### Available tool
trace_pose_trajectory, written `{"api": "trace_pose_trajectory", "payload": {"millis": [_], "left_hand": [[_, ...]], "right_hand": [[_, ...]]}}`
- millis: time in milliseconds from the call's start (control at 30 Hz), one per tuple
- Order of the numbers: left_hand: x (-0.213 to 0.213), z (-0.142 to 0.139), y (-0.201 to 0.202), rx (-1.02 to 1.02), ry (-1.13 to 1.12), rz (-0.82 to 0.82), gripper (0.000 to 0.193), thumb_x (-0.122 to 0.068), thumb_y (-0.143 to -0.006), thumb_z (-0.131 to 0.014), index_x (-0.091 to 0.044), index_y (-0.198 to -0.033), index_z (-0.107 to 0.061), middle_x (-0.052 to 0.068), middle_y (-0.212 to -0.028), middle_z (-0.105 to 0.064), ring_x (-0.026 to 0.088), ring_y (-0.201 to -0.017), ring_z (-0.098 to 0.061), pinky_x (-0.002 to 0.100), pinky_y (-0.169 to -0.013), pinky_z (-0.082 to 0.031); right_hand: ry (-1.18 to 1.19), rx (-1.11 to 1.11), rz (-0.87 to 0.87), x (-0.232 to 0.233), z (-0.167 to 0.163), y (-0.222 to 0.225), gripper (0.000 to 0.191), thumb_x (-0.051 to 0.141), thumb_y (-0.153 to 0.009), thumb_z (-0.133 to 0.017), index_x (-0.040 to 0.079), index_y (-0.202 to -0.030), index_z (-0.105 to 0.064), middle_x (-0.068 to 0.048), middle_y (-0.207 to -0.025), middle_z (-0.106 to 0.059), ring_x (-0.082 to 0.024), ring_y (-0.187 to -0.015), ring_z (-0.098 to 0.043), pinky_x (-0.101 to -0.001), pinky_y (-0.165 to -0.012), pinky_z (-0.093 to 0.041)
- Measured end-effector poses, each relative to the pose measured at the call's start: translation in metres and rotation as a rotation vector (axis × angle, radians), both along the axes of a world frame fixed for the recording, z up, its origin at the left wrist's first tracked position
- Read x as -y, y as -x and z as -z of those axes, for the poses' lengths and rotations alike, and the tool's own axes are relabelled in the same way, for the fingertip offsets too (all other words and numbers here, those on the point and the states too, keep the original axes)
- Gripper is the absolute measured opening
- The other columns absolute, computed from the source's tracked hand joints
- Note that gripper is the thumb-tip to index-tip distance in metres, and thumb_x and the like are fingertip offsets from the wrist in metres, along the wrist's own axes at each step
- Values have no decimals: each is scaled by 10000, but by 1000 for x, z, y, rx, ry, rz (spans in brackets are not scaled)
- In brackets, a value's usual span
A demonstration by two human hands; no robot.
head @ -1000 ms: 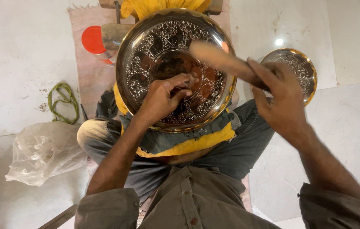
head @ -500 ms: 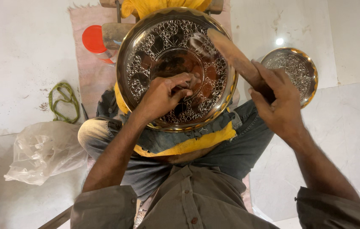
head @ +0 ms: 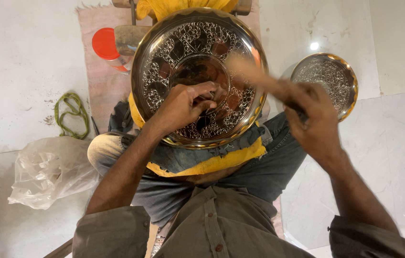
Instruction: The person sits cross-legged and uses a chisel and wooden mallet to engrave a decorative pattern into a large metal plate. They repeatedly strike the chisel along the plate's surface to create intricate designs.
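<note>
A large round engraved metal tray with a brass-coloured rim [head: 164, 71] rests tilted on the person's lap, propped on a folded yellow cloth [head: 221, 160] laid over dark denim rags [head: 188, 155]. The tray's face is covered in a fine scrolling pattern around a plain dark centre disc.

The left hand [head: 183, 105] lies on the lower middle of the tray, its fingers [head: 207, 91] curled together and pinched on a small dark tool [head: 205, 119] whose tip touches the tray's surface; the tool is mostly hidden under the hand, so its kind cannot be told for sure.

The right hand [head: 314, 122] hangs just beside the tray's right rim, its fingers wrapped tight around the handle of a wooden mallet-like stick [head: 252, 71]. The stick reaches up and left across the tray's right half and is blurred, so its head is unclear.

A smaller round engraved metal plate with a scalloped gold edge [head: 343, 71] lies on the white marble floor [head: 21, 62] just behind the right hand. Above and left of the large tray, a clear jar with a red lid [head: 107, 45] sits on a pink woven mat [head: 102, 91]. A loop of green cord [head: 71, 114] lies on the floor well left of the tray, and a crumpled clear plastic bag [head: 49, 169] lies near the person's left knee.
</note>
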State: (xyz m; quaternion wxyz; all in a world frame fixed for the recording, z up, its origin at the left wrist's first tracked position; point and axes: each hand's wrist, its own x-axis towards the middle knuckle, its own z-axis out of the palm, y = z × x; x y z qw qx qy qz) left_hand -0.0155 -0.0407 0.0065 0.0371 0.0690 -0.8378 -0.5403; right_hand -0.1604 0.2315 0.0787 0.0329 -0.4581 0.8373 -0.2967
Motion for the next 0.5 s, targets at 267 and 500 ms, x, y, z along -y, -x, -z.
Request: {"api": "trace_pose_trajectory", "payload": {"millis": [267, 500], "left_hand": [[2, 3, 4, -28, 11, -2, 436, -131, -901, -770, -133, -1320, -647, 128, -1027, -791, 222, -884, -797, 345, -754, -616], [4, 2, 4, -1, -11, 42, 451, -113, -908, -757, -135, -1342, -639, 130, -987, -794, 214, -848, -794, 348, -755, -611]], "right_hand": [[-3, -133, 15, -2, 12, -2, 567, -12, -898, -727, 114, -1444, -639, -157, -1241, -613, -296, -1109, -640, -428, -955, -542], [-66, -304, -3, -5, 17, -5, 589, -17, -884, -741, 133, -1446, -648, -140, -1218, -641, -293, -1135, -622, -442, -1007, -492]]}}
